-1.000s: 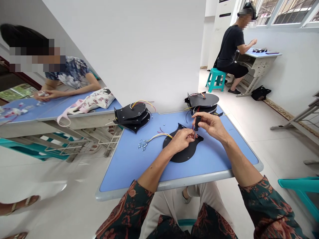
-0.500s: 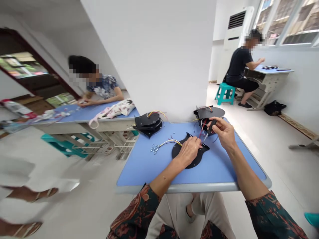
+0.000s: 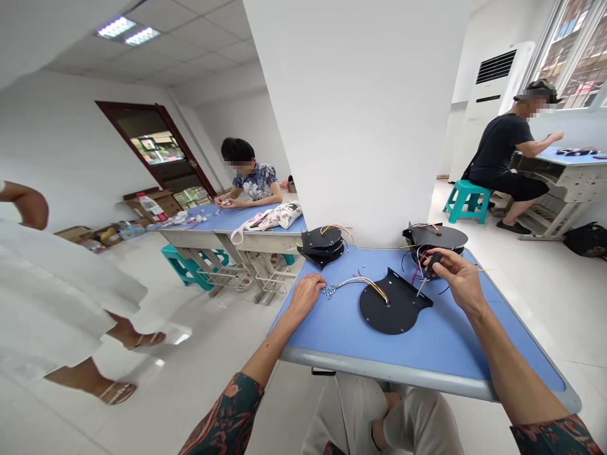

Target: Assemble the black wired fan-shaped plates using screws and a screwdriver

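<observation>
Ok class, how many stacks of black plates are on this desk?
2: the left stack at the far left corner of the desk, the right stack at the far right corner, behind the right hand.

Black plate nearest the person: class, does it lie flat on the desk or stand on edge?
Flat: the plate lies on the blue desk with its broad face showing, apart from the left hand and the right hand.

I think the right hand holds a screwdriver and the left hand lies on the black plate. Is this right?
No: in the head view the left hand rests on the table beside the screws, not the plate; the rest stands.
</observation>
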`<state>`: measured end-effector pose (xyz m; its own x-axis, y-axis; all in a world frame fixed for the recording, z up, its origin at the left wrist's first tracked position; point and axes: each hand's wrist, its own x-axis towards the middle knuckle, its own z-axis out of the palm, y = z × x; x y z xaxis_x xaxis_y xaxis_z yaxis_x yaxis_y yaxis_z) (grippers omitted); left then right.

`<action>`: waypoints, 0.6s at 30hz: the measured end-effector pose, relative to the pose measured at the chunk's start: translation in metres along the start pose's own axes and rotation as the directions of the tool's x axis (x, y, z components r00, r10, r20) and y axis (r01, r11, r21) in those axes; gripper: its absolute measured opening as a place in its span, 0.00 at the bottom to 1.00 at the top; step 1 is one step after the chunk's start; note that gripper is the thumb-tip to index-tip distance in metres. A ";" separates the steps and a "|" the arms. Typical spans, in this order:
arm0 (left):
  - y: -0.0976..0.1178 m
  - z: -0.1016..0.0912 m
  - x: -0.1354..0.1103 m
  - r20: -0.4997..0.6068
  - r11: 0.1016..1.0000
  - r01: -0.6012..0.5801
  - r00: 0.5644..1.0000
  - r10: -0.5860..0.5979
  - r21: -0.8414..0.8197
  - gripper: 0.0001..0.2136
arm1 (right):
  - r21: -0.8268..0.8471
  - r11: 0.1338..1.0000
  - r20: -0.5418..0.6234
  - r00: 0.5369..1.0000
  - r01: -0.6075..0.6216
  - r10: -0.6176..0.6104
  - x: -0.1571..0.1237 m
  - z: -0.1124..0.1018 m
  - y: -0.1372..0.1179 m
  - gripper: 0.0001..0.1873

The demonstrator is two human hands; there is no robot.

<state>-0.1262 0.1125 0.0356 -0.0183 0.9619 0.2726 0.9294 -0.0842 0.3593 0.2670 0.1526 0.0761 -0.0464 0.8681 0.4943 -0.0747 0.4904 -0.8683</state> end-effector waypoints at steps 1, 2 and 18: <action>-0.001 0.004 -0.002 -0.013 1.000 -0.008 1.000 0.008 -0.011 0.08 | -0.006 1.000 0.003 1.000 0.004 -0.004 0.000 0.000 0.000 0.18; -0.001 0.006 -0.004 -0.032 1.000 -0.016 0.999 0.015 -0.016 0.09 | -0.013 1.000 0.004 1.000 0.006 -0.006 0.000 0.000 0.001 0.18; 0.150 0.044 0.058 -0.092 0.782 -0.156 0.988 0.126 -0.604 0.10 | -0.168 0.986 -0.075 0.997 0.008 -0.021 0.020 0.045 -0.013 0.17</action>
<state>0.0282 0.1674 0.0662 0.0651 0.9156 0.3969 0.5069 -0.3729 0.7772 0.2222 0.1596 0.0994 0.0304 0.8611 0.5076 0.0933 0.5032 -0.8591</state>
